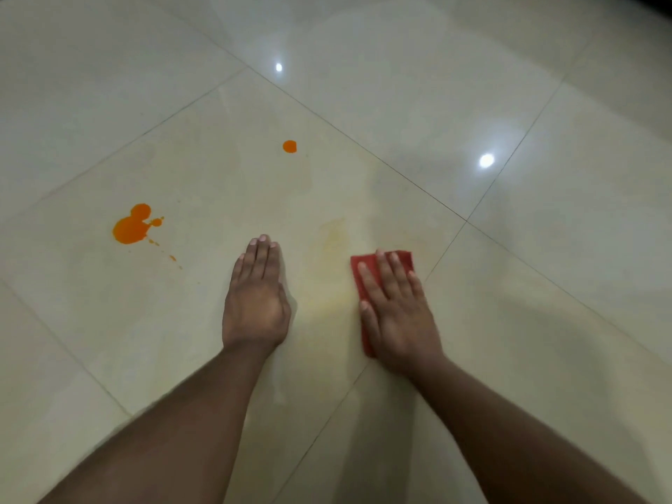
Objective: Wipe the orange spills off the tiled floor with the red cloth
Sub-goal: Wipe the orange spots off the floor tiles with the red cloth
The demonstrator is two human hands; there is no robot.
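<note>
Fingers of the right hand [396, 311] lie straight and spread, pressing flat on the red cloth [367, 281], a folded strip whose long axis runs from 12 to 6 o'clock on the tiled floor [509, 340]. At 9 o'clock from it, the left hand [256, 303] rests flat on a tile, fingers straight and together, holding nothing. One large orange spill [131, 227] sits at 10 o'clock from the left hand, a small orange drop [290, 146] at 12.

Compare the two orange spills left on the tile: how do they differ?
The left spill is large and lobed, trailing droplets; the far spill is one small round dot. The left spill lies nearer the left hand; the far spill lies farther ahead. Both are bright orange and unwiped.
</note>
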